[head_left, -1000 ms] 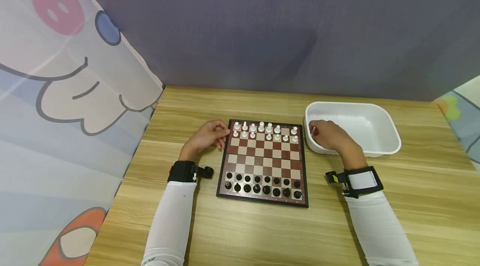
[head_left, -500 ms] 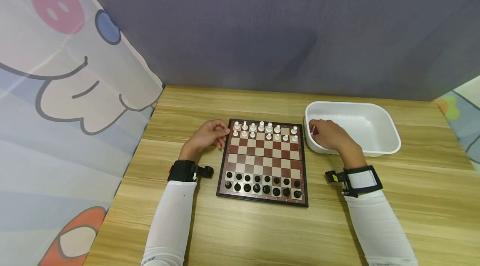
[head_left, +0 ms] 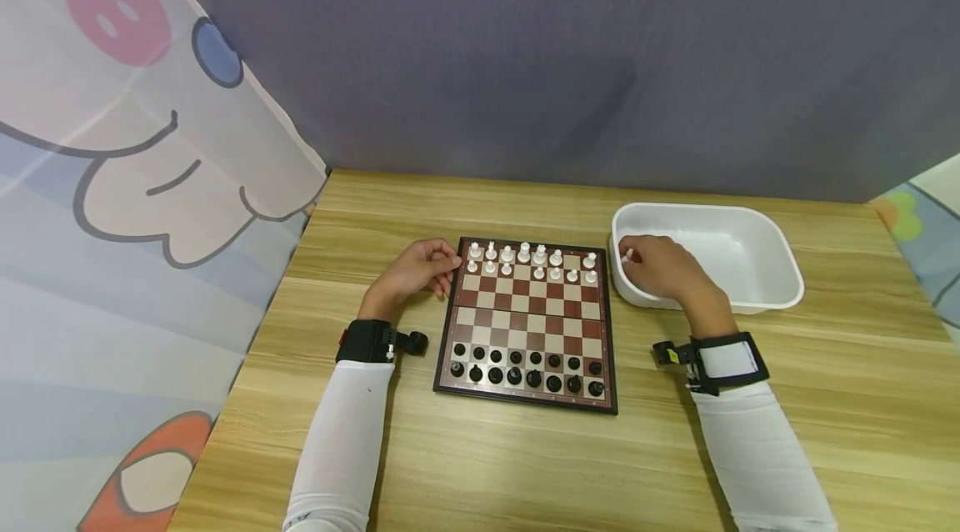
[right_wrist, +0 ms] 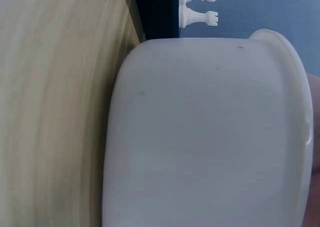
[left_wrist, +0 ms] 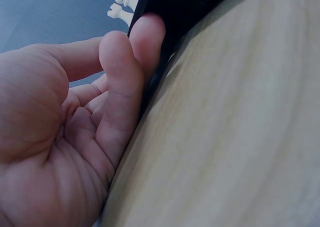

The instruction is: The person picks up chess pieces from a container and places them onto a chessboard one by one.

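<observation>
In the head view my left hand rests at the left edge of a chessboard, fingers loosely bent. Close up in the left wrist view, the fingertips touch the board's dark side. My right hand reaches into the left end of a white plastic basin. A small white chess piece shows between its fingers, mostly hidden. White chess pieces stand in two rows along the far side, with gaps in both. Black chess pieces fill two rows at the near side.
The basin's outer wall hides most of the right hand in the right wrist view. Board and basin stand close together on a wooden table. A grey partition rises behind, and a printed cartoon curtain hangs at the left.
The right hand's fingers shift slightly around the white chess piece inside the basin. The left hand and the pieces on the board stay as they were.
</observation>
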The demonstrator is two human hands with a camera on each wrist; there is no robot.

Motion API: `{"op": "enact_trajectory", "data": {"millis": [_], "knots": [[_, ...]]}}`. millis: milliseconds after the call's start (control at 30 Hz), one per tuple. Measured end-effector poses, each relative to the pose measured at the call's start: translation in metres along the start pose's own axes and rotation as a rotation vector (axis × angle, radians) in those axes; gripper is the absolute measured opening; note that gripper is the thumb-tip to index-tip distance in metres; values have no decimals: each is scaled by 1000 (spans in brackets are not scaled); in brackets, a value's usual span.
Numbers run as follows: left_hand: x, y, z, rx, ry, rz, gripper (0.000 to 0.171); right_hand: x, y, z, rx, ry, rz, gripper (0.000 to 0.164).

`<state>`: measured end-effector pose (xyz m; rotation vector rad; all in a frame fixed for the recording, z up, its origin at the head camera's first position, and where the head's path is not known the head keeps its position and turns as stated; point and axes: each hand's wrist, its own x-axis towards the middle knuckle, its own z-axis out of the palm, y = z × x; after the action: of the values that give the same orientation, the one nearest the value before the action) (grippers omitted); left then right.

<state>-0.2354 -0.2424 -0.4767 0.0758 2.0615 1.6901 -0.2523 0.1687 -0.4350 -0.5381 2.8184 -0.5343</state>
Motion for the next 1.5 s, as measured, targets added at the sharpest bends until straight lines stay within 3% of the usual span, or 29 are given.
{"op": "enact_trajectory", "data": {"millis": [433, 633, 967, 1500], "knots": [[-1, 0, 0, -2, 1, -5, 17, -5, -4, -7, 48, 109, -4, 33], [0, -2, 0, -3, 3, -8, 16, -6, -8, -9, 115, 236, -59, 33], [0, 0, 1, -5, 3, -11, 17, -3, -19, -6, 226, 469, -129, 15], [0, 1, 0, -11, -2, -5, 18, -6, -40, -6, 256, 515, -193, 15]]}}
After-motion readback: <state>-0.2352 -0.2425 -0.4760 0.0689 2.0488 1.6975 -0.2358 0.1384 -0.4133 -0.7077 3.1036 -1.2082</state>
